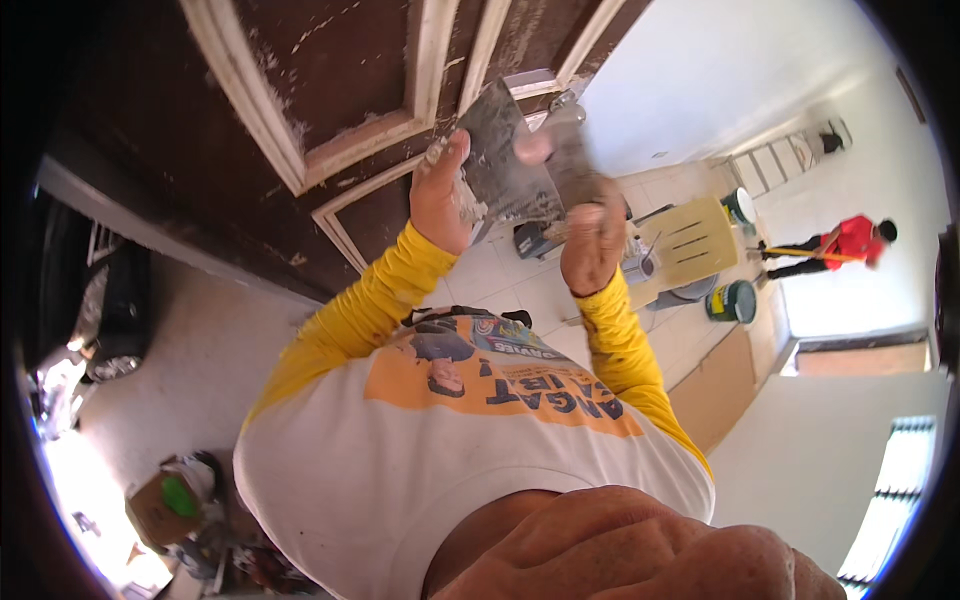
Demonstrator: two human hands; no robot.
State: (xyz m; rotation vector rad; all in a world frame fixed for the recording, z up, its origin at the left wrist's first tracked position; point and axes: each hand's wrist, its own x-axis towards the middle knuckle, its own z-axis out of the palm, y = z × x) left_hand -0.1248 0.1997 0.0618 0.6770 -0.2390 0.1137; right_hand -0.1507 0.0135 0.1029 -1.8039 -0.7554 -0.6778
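1. The single head view looks steeply down the wearer's own chest, close to the body.
2. It faces the brown door (330,90) just ahead.
3. The fisheye rim bends the tiled floor (520,290) beyond.

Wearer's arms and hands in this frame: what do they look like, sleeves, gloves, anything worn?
Both arms wear long yellow sleeves with ribbed cuffs at the wrists, joined to a white shirt body with an orange printed panel. The left hand and the right hand are bare: no gloves. No watch or rings are visible. The right cuff shows a darker edge at the wrist.
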